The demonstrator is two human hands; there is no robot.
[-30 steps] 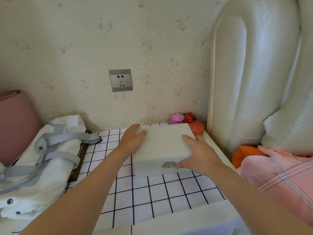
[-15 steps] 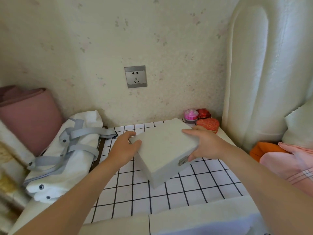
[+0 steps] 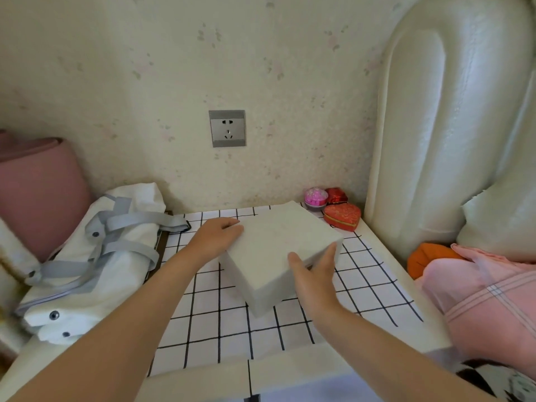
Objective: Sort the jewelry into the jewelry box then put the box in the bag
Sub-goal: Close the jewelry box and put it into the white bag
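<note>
The jewelry box [image 3: 278, 248] is clasped at opposite edges by the left hand [image 3: 216, 242] and right hand [image 3: 314, 278], grips curled. Open desk [image 3: 203, 309] is seen toward the bag [image 3: 87, 256].

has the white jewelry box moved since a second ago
Yes. The jewelry box has turned counterclockwise: its edges, earlier parallel to the grid lines of the checked cloth, now cross them diagonally.
</note>
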